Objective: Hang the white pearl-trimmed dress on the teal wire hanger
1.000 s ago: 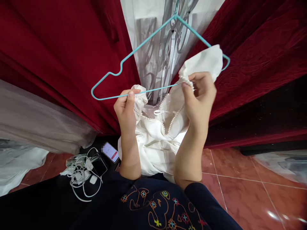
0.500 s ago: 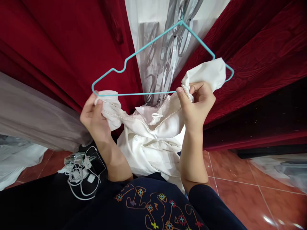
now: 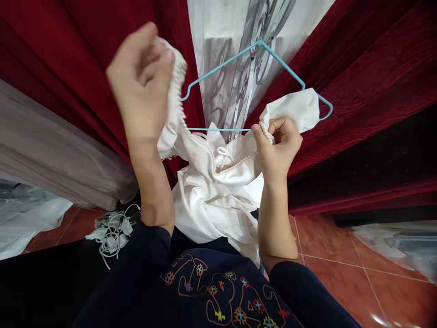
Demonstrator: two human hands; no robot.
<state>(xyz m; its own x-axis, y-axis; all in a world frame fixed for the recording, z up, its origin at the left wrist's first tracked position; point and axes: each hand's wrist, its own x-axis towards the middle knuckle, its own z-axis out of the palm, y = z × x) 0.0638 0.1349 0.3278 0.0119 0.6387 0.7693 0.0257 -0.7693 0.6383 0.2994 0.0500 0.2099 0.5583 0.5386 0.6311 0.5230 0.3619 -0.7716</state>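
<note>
A white garment [image 3: 218, 191] with a pearl-trimmed neckline hangs in front of me on a turquoise wire hanger [image 3: 273, 57]. My left hand [image 3: 141, 84] is raised high at upper left, fingers pinched on the garment's left shoulder, which covers the hanger's left end. My right hand [image 3: 278, 146] grips the pearl edge of the right shoulder, whose sleeve drapes over the hanger's right arm. The rest of the fabric bunches down over my lap.
Dark red curtains [image 3: 358, 91] hang on both sides of a white sheer panel [image 3: 235, 59]. White cables and chargers [image 3: 112, 234] lie on the floor at lower left. Grey fabric [image 3: 51, 155] is heaped at left. Red floor tiles [image 3: 341, 273] show at right.
My left hand has moved from the hanger's lower bar out to the left and then lifted the garment's left shoulder up over the hanger's left end. My right hand stayed put.
</note>
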